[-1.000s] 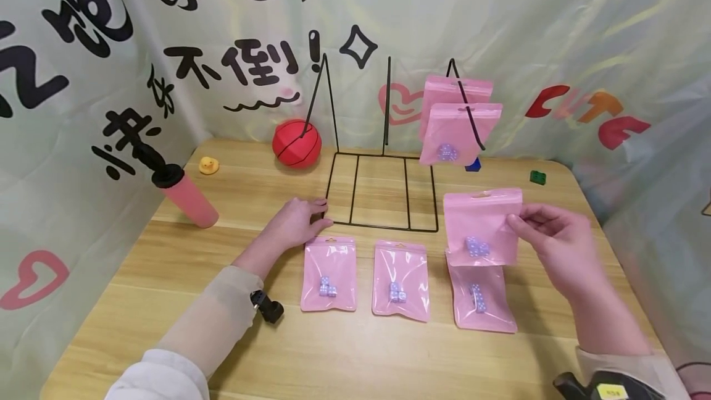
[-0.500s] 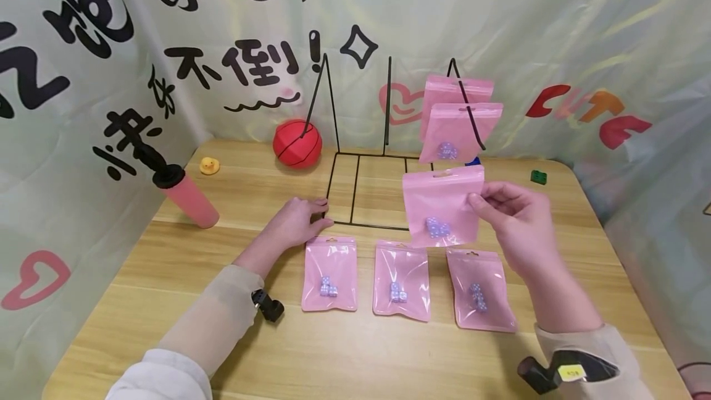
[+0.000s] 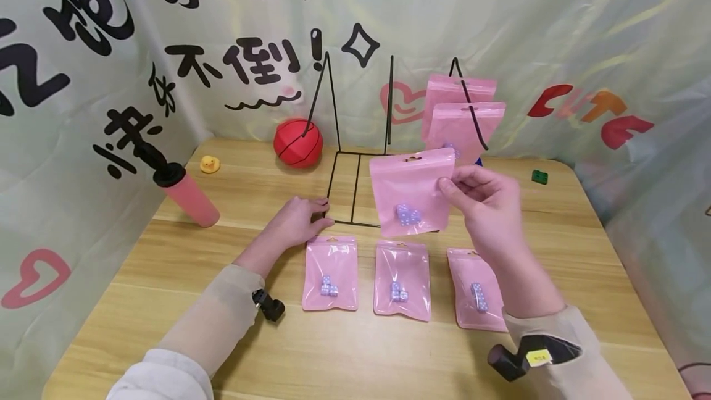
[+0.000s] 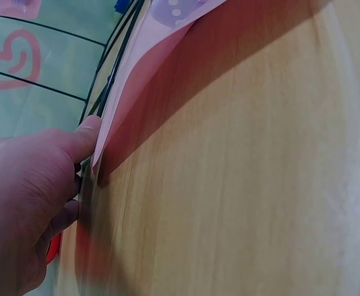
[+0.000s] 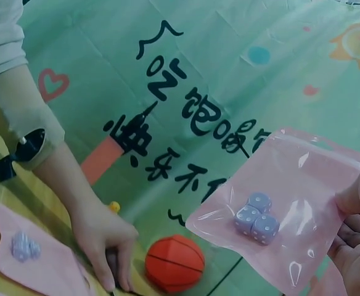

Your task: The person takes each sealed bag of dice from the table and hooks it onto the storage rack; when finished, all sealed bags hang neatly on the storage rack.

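My right hand [image 3: 489, 208] pinches the right edge of a pink zip bag [image 3: 411, 187] and holds it up in front of the black wire rack [image 3: 355, 190]. Purple dice [image 5: 257, 219] show through the bag's clear front in the right wrist view. At the rack's front left corner, my left hand [image 3: 297, 221] grips the wire between thumb and fingers. Two pink bags [image 3: 463, 125] hang on the rack's right hook, one behind the other. Nearer on the table lie a left bag [image 3: 330, 261], a middle bag [image 3: 402, 264] and a right bag [image 3: 463, 313], each with dice inside.
A red ball [image 3: 298, 142] sits behind the rack's left side. Farther left are a yellow toy duck [image 3: 209, 164] and a pink pump with a black top [image 3: 191, 199]. A green block [image 3: 539, 176] lies at the back right, near the printed cloth backdrop [image 3: 555, 29].
My right hand has carried the bag leftward and up, from above the right lying bag to in front of the rack. My left hand has stayed at the rack's corner.
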Motion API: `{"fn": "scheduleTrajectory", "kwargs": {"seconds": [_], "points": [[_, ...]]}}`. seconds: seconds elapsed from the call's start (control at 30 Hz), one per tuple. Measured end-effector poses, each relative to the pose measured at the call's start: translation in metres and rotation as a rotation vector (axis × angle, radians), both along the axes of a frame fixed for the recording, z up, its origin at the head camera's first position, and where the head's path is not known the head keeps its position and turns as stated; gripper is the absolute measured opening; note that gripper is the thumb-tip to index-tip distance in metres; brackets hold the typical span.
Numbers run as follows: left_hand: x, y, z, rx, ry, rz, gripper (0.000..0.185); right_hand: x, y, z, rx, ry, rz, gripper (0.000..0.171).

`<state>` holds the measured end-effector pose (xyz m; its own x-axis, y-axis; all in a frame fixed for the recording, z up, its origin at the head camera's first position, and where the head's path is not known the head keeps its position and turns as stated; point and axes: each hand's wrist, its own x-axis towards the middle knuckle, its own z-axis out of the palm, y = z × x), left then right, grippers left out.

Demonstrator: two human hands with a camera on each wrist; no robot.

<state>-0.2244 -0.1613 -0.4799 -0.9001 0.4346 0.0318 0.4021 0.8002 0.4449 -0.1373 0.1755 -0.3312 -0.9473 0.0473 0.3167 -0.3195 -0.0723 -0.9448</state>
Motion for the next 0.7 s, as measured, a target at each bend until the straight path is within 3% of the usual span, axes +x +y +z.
{"fn": "scheduleTrajectory", "kwargs": {"seconds": [0.27,0.7], "points": [[0.000,0.000,0.000,0.001,0.016,-0.011,0.049,-0.012,-0.024,0.000,-0.026,0.031,-0.036,0.008],[-0.001,0.000,-0.001,0.000,-0.002,0.003,0.049,-0.029,-0.040,-0.010,-0.045,-0.021,-0.125,0.012]]}}
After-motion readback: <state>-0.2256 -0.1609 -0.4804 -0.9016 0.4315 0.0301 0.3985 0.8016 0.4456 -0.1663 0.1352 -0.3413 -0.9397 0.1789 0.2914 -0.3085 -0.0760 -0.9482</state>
